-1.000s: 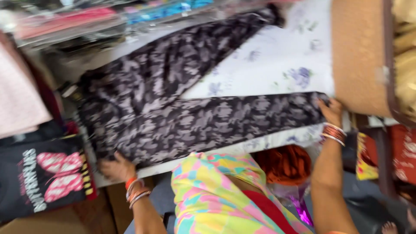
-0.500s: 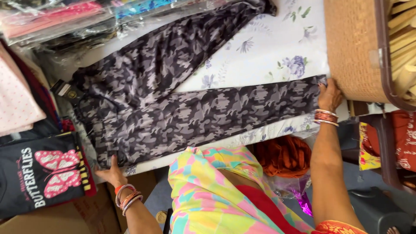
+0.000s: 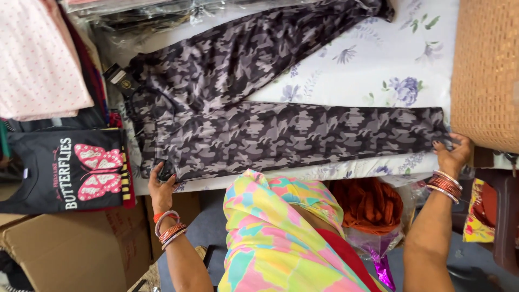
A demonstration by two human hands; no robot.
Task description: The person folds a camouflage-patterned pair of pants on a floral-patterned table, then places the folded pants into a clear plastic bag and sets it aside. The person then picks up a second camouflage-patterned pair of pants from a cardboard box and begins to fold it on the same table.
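I see the trousers (image 3: 281, 130) (grey camouflage print) spread flat on the flowered sheet (image 3: 389, 65). My left hand (image 3: 161, 186) pinches the waistband at the near edge; my right hand (image 3: 453, 154) grips a leg's hem beside the woven basket (image 3: 486, 70). A black butterfly shirt (image 3: 70, 170) lies left.

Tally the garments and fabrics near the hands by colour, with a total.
Grey camouflage trousers: 1
Black butterfly shirt: 1
Pink dotted garment: 1
Floral white sheet: 1
Orange cloth: 1
Total: 5
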